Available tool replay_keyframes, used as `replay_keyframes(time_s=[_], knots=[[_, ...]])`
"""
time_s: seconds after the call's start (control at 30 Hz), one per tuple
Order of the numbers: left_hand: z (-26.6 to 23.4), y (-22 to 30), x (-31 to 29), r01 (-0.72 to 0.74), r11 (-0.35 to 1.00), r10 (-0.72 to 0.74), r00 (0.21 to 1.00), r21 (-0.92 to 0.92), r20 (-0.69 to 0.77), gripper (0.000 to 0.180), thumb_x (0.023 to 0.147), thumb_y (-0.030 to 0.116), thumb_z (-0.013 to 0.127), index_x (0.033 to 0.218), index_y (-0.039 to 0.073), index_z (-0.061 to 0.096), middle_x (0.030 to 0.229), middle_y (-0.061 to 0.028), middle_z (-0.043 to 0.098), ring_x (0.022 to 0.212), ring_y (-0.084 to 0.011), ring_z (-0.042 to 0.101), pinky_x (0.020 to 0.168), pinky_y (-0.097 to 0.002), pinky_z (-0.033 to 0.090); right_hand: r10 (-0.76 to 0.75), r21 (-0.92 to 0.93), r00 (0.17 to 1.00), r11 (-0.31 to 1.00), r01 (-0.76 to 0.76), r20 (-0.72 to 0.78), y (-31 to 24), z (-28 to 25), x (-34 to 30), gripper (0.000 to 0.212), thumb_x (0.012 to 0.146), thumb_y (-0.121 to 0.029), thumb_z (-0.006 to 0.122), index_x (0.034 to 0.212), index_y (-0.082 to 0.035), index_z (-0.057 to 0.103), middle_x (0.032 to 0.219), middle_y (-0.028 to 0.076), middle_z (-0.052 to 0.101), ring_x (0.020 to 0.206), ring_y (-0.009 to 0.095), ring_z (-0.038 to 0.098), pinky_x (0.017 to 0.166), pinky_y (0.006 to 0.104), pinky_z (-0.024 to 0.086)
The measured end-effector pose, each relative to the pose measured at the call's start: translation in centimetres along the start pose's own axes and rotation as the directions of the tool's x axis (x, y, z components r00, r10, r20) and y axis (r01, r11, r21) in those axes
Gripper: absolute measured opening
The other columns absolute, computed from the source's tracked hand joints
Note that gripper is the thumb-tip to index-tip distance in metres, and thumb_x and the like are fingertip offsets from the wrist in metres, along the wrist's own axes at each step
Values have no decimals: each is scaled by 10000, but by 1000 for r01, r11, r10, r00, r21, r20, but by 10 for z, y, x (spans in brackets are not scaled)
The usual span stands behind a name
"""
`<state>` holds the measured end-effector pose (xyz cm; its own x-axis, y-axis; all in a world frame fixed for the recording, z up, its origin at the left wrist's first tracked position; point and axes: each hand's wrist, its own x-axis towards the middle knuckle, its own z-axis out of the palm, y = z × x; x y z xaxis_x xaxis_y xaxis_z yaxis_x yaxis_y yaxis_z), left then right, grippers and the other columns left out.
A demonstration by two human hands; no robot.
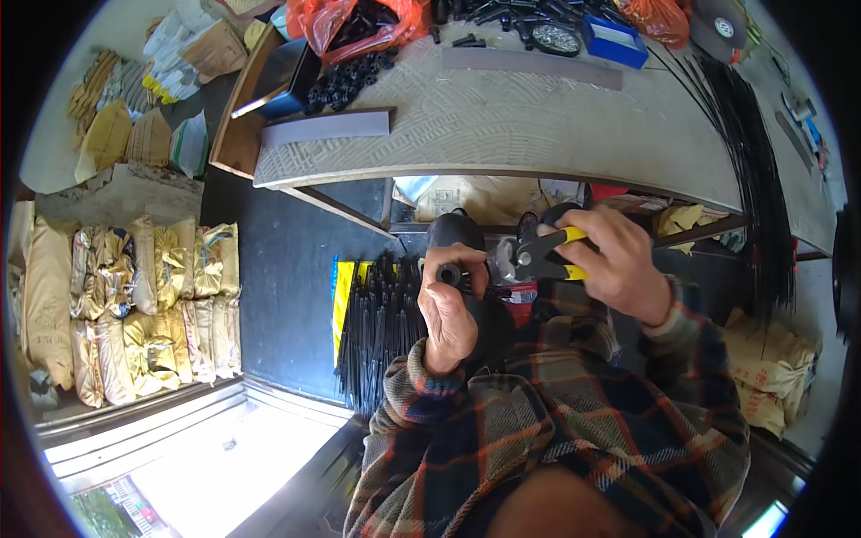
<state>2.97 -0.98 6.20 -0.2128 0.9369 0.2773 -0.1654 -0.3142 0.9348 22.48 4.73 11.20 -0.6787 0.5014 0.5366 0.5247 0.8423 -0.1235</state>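
My left hand (447, 314) is closed around a short black tubular piece (449, 274), whose round open end faces up. In my right hand (619, 260) is a pair of pliers (536, 258) with dark jaws and yellow handles. The handles are spread apart, and the jaws point left toward my left hand. Between the jaws and my left fingers shows a small shiny, translucent patch that I cannot make out. Both hands are above my lap, in front of the workbench (538, 125).
On the bench lie black fittings (352, 79), an orange bag (395, 36), a blue box (615, 42) and flat grey strips (531, 68). Long black rods (749, 152) hang over its right end. A bundle of black rods (381, 323) stands left of my knees. Wrapped packages (161, 269) are stacked far left.
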Motion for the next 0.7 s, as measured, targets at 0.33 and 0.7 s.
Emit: replay_keyframes(time_s=[0.33, 0.7], knots=[[9, 1, -2, 33, 978, -37, 999, 208, 14, 672, 860, 637, 258, 958, 15, 494, 664, -10, 497, 543, -63, 421, 492, -199, 319, -104, -196, 982, 971, 135, 159, 0, -15, 16, 113, 728, -128, 612, 800, -44, 586, 1148, 115, 509, 980, 247, 556, 938, 460, 377], [8, 3, 0, 46, 994, -44, 999, 103, -26, 667, 852, 630, 308, 979, 2, 490, 695, -23, 491, 562, -80, 432, 512, -214, 349, -195, -290, 967, 927, 237, 166, 0, -19, 29, 94, 785, -158, 575, 788, -65, 585, 1227, 91, 476, 1116, 242, 495, 1001, 632, 243]])
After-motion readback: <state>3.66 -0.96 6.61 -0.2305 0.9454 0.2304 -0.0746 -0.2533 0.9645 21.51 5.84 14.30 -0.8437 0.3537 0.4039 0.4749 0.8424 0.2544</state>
